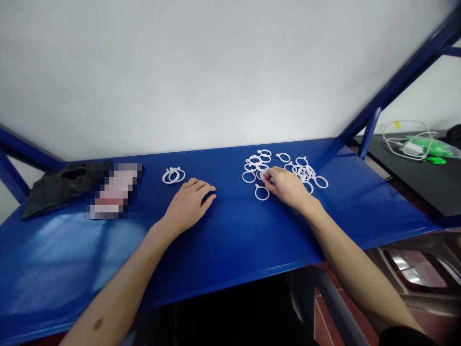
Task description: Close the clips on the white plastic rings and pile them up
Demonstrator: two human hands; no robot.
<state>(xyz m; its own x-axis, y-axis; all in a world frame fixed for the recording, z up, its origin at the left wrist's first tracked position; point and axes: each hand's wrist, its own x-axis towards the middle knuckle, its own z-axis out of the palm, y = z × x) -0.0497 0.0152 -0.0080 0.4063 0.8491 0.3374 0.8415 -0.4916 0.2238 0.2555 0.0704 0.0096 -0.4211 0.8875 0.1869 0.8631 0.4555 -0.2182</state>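
Observation:
White plastic curtain rings [303, 173], each with a small eyelet, lie in a loose, overlapping spread on the right of the blue table. My right hand [290, 187] reaches into them from the near side, thumb and fingertips pinched on a ring [263, 174] at the spread's left part. Just in front of that hand lies a single ring [261, 199]. A smaller group of rings [174, 176], overlapping one another, rests left of centre. Near this group, my left hand [189, 199] hovers or rests low over the table, thumb and fingers apart, holding nothing.
The blue table [230, 240] runs against a white wall. At its left lie a black plastic bag [54, 187] and a blurred-out flat item [114, 190]. Beyond a blue frame post on the right, a black surface [406, 168] carries a white cable [387, 139] and green plastic [432, 146].

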